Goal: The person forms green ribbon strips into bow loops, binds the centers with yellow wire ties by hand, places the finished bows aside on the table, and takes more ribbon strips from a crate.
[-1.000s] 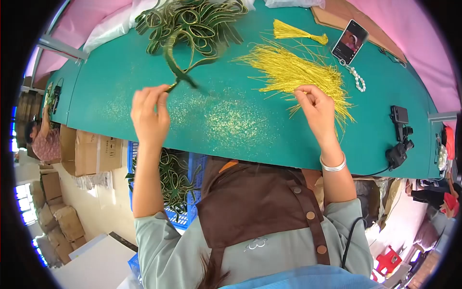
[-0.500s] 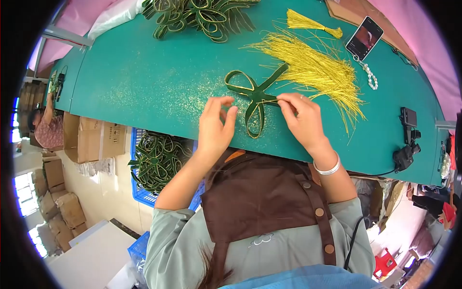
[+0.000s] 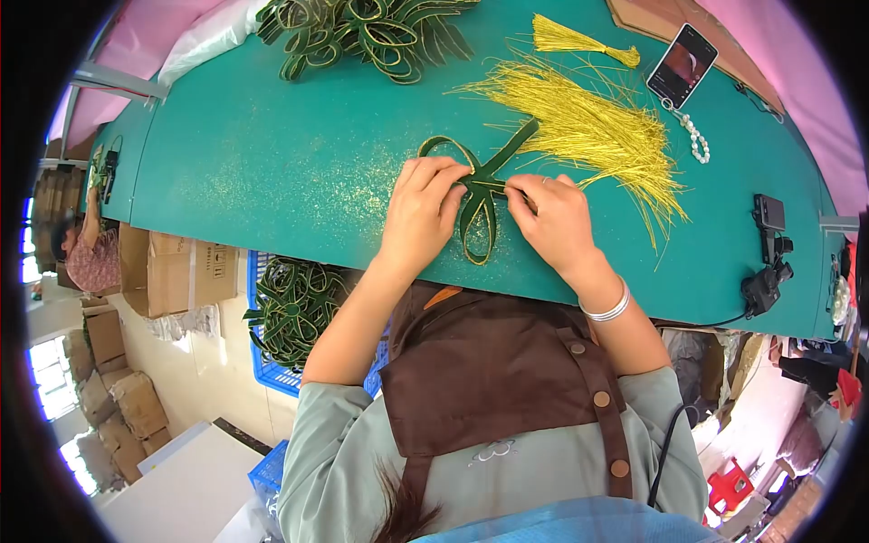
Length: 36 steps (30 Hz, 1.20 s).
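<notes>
A dark green ribbon bow [image 3: 513,148] with gold edges lies on the green table in front of me. Its loops point up-left and down, and one tail runs up-right. My left hand [image 3: 421,210] pinches the bow by its middle, fingertips on the upper-left loop's base. On the other side, my right hand [image 3: 554,222] has thumb and forefinger closed at the bow's right end; a thin gold strand seems to run there, too fine to make out fully. Just beyond lies a loose heap of gold wire ties [image 3: 593,136].
A tied gold bundle [image 3: 579,38] and a phone [image 3: 682,65] with a bead strap [image 3: 695,136] lie farther back. More green bows [image 3: 371,36] are piled at the far edge. A blue basket [image 3: 262,366] of bows stands below the table. Black devices [image 3: 768,258] sit right.
My left hand has moved right and up onto the bow and closed on its middle. My right hand has shifted slightly left, still pinching.
</notes>
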Tool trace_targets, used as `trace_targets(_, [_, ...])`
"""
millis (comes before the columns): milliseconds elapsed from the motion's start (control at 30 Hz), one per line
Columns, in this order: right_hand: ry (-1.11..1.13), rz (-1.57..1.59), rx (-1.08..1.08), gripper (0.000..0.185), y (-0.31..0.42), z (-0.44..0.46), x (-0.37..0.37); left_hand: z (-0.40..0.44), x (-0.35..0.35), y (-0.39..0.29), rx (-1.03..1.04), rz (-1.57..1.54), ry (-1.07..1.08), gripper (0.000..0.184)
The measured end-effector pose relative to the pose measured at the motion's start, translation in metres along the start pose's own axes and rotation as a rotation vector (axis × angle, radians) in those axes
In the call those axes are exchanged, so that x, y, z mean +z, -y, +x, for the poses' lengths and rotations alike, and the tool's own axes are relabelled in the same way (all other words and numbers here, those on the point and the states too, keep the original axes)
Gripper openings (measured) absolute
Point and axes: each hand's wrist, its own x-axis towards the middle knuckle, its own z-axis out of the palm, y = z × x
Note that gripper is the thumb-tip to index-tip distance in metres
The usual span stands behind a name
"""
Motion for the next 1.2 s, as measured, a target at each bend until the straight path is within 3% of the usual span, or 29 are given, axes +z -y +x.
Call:
trace_targets(433, [-0.03,-0.027,-0.111,0.009,0.012,0.01,0.021,0.006,-0.001,0.011,0.082,-0.024,0.026,0.021])
trace_targets(533, [0.075,-0.039,-0.05,0.005,0.014,0.008,0.02,0.009,-0.001,0.012,0.17,0.041,0.007,0.017])
trace_targets(767, [0.022,-0.071,0.04,0.004,0.001,-0.005,-0.024,0.011,-0.023,0.02,0.081,0.034,0.005,0.018])
trace_targets(900, [-0.002,-0.023,0.088,0.005,0.001,-0.005,-0.036,0.024,-0.039,0.008,0.155,0.206,-0.004,0.02])
trace_targets(1000, [0.025,0.194,0.132,0.007,0.02,0.008,-0.026,0.042,-0.032,-0.024,0.347,0.219,0.09,0.028])
trace_targets(1067, [0.131,0.545,0.311,0.009,0.031,0.017,-0.021,0.047,-0.02,-0.04,0.329,0.145,0.102,0.027])
trace_targets(1100, [0.128,0.546,0.309,0.009,0.027,0.017,-0.017,0.049,-0.017,-0.045,0.31,0.066,0.117,0.026])
trace_targets(1167, [0.118,0.888,0.431,0.009,0.01,0.014,-0.003,0.043,0.001,-0.033,0.305,-0.028,0.048,0.025])
trace_targets(1200, [0.135,0.946,0.439,0.009,0.005,0.014,-0.004,0.039,0.007,-0.03,-0.074,-0.413,0.171,0.024])
